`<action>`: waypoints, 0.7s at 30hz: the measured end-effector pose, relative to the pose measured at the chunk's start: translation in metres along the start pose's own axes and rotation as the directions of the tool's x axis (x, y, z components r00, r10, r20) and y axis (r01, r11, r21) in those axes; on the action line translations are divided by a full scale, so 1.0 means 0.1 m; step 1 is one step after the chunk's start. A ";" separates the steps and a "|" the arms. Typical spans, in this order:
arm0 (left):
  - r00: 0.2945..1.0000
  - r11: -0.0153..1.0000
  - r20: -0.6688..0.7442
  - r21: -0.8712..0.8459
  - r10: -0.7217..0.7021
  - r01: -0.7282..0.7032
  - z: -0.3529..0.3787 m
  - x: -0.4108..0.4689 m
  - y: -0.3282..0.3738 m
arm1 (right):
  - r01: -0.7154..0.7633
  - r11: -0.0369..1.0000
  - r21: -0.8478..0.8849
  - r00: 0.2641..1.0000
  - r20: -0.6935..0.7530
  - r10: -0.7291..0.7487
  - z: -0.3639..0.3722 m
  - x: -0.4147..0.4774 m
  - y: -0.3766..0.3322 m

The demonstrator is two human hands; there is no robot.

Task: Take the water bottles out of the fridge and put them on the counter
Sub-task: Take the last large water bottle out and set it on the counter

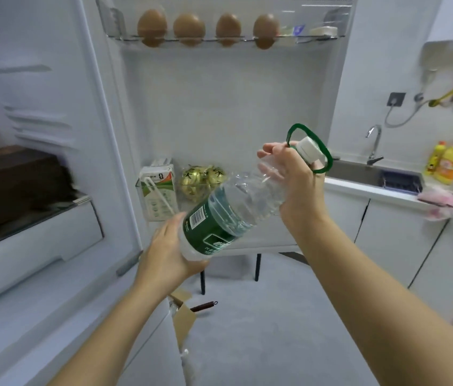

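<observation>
You have one wide-angle view from your head, looking forward and down, close to the open fridge door [219, 107] ahead, the table [372, 192] at right.

A home kitchen: open fridge door [219, 107] holding eggs [152, 27], beside a sink [358, 174] with faucet [374, 143] and white cabinets [395, 240]

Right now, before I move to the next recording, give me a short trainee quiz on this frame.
1. True or false: the left hand and the right hand both hold the water bottle.
2. How many eggs sit in the door rack up top?
3. Which hand grips the water bottle near its cap? A left, B right, C neither.
Key: 1 true; 2 four; 3 B.
</observation>
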State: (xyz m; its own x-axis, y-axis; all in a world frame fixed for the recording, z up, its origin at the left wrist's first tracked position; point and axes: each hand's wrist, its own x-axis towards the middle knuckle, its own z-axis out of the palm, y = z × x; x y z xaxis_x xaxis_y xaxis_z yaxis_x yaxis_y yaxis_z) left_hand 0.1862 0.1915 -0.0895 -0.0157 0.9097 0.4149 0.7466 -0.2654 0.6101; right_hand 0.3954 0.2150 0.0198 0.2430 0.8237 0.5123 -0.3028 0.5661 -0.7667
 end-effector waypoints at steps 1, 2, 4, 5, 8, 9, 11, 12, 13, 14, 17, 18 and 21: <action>1.000 0.999 0.021 -0.029 0.015 -0.014 0.06 0.00 0.02 | 0.004 1.000 0.004 1.000 -0.015 -0.004 -0.07 -0.01 0.00; 0.999 0.998 0.044 -0.052 0.028 -0.026 0.12 0.00 0.04 | 0.006 1.000 0.001 1.000 -0.026 -0.006 -0.16 -0.02 0.00; 0.995 0.996 0.083 -0.074 0.053 -0.047 0.24 0.02 0.09 | 0.001 1.000 0.007 0.999 -0.054 0.000 -0.33 -0.02 -0.04; 0.993 0.995 0.101 -0.078 0.068 -0.060 0.30 0.02 0.13 | -0.008 1.000 0.012 0.997 -0.075 0.009 -0.43 -0.03 -0.06; 0.981 0.990 0.154 -0.095 0.119 -0.105 0.54 0.02 0.30 | -0.032 0.999 0.004 0.990 -0.140 0.032 -0.78 -0.08 -0.12; 0.974 0.987 0.180 -0.104 0.137 -0.119 0.63 0.02 0.38 | -0.033 0.999 -0.010 0.987 -0.157 0.031 -0.90 -0.11 -0.15; 0.958 0.983 0.238 -0.134 0.157 -0.128 0.87 0.00 0.54 | -0.024 0.999 -0.042 0.983 -0.185 0.016 -1.18 -0.17 -0.22; 0.950 0.980 0.264 -0.145 0.168 -0.133 1.00 -0.02 0.62 | -0.016 0.998 -0.055 0.980 -0.198 0.004 -1.33 -0.20 -0.26; 0.942 0.978 0.283 -0.150 0.181 -0.143 1.13 -0.04 0.71 | -0.010 0.998 -0.066 0.977 -0.213 -0.004 -1.50 -0.23 -0.30; 0.935 0.978 0.299 -0.145 0.191 -0.153 1.26 -0.06 0.80 | -0.012 0.997 -0.074 0.974 -0.227 -0.006 -1.67 -0.26 -0.35; 0.916 0.977 0.341 -0.112 0.210 -0.182 1.61 -0.14 1.16 | -0.040 0.996 -0.074 0.954 -0.298 0.016 -2.21 -0.32 -0.51; 0.911 0.975 0.348 -0.105 0.220 -0.195 1.73 -0.17 1.29 | -0.041 0.997 -0.069 0.946 -0.322 0.016 -2.38 -0.33 -0.57; 0.901 0.971 0.363 -0.119 0.239 -0.209 2.10 -0.29 1.68 | -0.023 0.998 -0.059 0.931 -0.366 0.000 -2.86 -0.35 -0.77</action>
State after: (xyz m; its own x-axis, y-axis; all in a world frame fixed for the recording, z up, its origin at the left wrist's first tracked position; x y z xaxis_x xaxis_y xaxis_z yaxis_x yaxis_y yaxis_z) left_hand 0.4519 0.1870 -0.1405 0.4055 0.8720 0.2741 0.6488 -0.4859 0.5857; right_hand 0.6736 0.1339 -0.0498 0.5632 0.7553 0.3351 -0.2539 0.5441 -0.7997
